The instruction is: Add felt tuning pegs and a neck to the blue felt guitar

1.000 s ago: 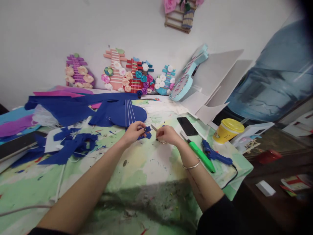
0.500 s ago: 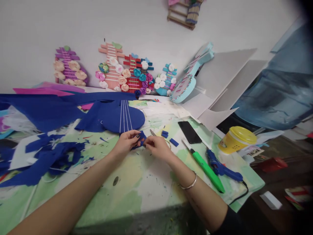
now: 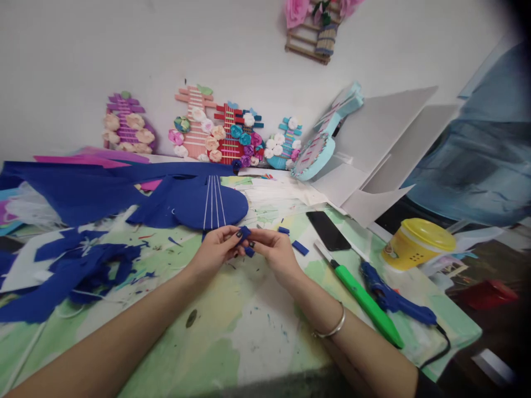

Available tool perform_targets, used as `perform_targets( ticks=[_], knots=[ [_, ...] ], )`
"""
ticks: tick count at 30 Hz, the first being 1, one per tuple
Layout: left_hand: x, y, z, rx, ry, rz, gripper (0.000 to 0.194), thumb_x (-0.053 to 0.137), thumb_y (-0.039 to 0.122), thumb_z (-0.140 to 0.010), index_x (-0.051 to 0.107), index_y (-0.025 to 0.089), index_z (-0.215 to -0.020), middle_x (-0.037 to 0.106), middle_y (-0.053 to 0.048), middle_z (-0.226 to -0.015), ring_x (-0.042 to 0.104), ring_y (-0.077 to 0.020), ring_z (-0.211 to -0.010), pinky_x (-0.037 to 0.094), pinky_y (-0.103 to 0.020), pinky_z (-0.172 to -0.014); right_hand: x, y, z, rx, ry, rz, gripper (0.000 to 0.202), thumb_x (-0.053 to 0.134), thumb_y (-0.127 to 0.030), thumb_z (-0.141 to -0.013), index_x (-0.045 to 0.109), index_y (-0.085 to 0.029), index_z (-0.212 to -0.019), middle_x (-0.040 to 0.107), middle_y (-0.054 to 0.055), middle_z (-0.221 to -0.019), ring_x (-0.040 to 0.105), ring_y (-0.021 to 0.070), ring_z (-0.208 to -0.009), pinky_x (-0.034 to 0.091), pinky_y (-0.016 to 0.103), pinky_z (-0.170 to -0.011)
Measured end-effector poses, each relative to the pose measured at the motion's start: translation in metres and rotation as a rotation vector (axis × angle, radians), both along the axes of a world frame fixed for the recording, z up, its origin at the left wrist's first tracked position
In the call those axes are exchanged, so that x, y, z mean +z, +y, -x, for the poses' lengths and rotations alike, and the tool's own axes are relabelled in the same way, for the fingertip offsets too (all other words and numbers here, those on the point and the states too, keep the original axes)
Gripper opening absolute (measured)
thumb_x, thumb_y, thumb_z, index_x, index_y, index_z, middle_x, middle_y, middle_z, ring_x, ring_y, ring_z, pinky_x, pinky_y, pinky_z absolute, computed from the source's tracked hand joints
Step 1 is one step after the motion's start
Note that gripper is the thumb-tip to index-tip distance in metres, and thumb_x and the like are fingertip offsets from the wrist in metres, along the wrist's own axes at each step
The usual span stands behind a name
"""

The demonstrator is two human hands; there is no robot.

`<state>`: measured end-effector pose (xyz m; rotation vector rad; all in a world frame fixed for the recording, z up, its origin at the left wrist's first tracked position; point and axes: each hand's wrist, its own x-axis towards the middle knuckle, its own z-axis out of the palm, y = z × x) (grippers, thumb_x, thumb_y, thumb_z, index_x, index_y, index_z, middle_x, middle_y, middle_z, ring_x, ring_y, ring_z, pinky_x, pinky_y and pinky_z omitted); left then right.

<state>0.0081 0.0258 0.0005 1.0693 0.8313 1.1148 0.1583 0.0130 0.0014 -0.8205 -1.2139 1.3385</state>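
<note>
Between the fingertips of both hands is a small dark blue piece (image 3: 244, 234), partly covered by the fingers. My left hand (image 3: 219, 246) pinches it from the left. My right hand (image 3: 271, 251), with fingers closed, grips its right side. Just beyond them lies a blue rounded body (image 3: 211, 203) with several white strings across it. To the right of my right hand lie small blue strips, one (image 3: 300, 247) nearest the phone.
A black phone (image 3: 328, 230), green cutter (image 3: 367, 304), blue glue gun (image 3: 394, 297) and yellow tub (image 3: 417, 243) are on the right. Blue scraps (image 3: 99, 271) lie left. Decorated instrument shapes (image 3: 232, 138) and white boards (image 3: 373, 143) stand behind.
The view has shifted a little. Both hands have brought the small blue piece up between their fingertips, and my right hand has turned, now covering more of the scissors beside it.
</note>
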Motion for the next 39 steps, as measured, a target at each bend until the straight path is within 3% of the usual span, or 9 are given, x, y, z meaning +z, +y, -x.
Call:
perform_targets(
  ticks=[5, 14, 21, 27, 33, 36, 39],
  knots=[
    [0.002, -0.002, -0.003, -0.002, -0.048, 0.003, 0.036, 0.077, 0.034, -0.066, 0.062, 0.01, -0.088, 0.067, -0.003, -0.071, 0.059, -0.0087, -0.057, 0.045, -0.02, -0.058, 0.002, 0.002, -0.002, -0.119, -0.026, -0.012, 0.026, 0.069, -0.013, -0.06, 0.075, -0.02, -0.084, 0.075, 0.004, -0.085, 0.069, 0.0195, -0.079, 0.053, 0.035, -0.08],
    [0.005, -0.004, -0.003, 0.001, -0.039, -0.013, 0.039, 0.079, 0.036, -0.063, 0.062, 0.01, -0.086, 0.066, -0.002, -0.066, 0.061, -0.0101, -0.056, 0.041, -0.019, -0.053, 0.002, 0.002, -0.003, -0.097, -0.058, -0.094, 0.024, 0.07, -0.016, -0.062, 0.073, -0.021, -0.086, 0.074, 0.004, -0.085, 0.068, 0.0183, -0.073, 0.054, 0.034, -0.069],
    [0.006, -0.004, -0.002, -0.008, -0.055, 0.003, 0.037, 0.079, 0.034, -0.065, 0.062, 0.01, -0.087, 0.068, -0.003, -0.068, 0.063, -0.0105, -0.057, 0.044, -0.02, -0.056, 0.008, 0.0, -0.006, -0.167, -0.214, -0.197, 0.022, 0.066, -0.018, -0.066, 0.074, -0.022, -0.086, 0.073, 0.005, -0.092, 0.067, 0.0204, -0.086, 0.054, 0.037, -0.079],
    [0.008, -0.006, -0.002, -0.003, -0.083, 0.001, 0.035, 0.078, 0.035, -0.065, 0.063, 0.011, -0.086, 0.068, -0.003, -0.069, 0.062, -0.0099, -0.056, 0.045, -0.021, -0.057, 0.013, -0.001, -0.01, -0.185, -0.1, -0.152, 0.025, 0.065, -0.021, -0.07, 0.069, -0.022, -0.094, 0.074, 0.005, -0.095, 0.066, 0.0214, -0.096, 0.051, 0.039, -0.088],
    [0.009, -0.006, -0.003, -0.009, -0.089, 0.011, 0.036, 0.078, 0.034, -0.066, 0.063, 0.01, -0.089, 0.068, -0.004, -0.07, 0.062, -0.01, -0.057, 0.047, -0.022, -0.061, 0.014, -0.003, -0.008, -0.147, -0.081, -0.196, 0.014, 0.068, -0.024, -0.071, 0.062, -0.02, -0.083, 0.074, 0.006, -0.093, 0.068, 0.0201, -0.09, 0.052, 0.037, -0.084],
    [0.009, -0.006, -0.002, -0.01, -0.068, 0.008, 0.036, 0.076, 0.034, -0.068, 0.063, 0.01, -0.091, 0.069, -0.004, -0.072, 0.063, -0.0106, -0.058, 0.047, -0.023, -0.063, 0.013, -0.006, -0.008, -0.155, -0.184, -0.273, 0.01, 0.062, -0.022, -0.077, 0.058, -0.021, -0.085, 0.072, 0.007, -0.097, 0.068, 0.0192, -0.089, 0.052, 0.037, -0.083],
    [0.009, -0.005, -0.003, -0.007, -0.022, -0.007, 0.036, 0.075, 0.035, -0.069, 0.063, 0.01, -0.092, 0.07, -0.005, -0.073, 0.064, -0.0116, -0.059, 0.046, -0.023, -0.059, 0.013, -0.007, -0.011, -0.257, -0.447, -0.482, 0.007, 0.058, -0.017, -0.079, 0.057, -0.021, -0.085, 0.07, 0.007, -0.096, 0.066, 0.0191, -0.091, 0.05, 0.036, -0.085]
  ],
)
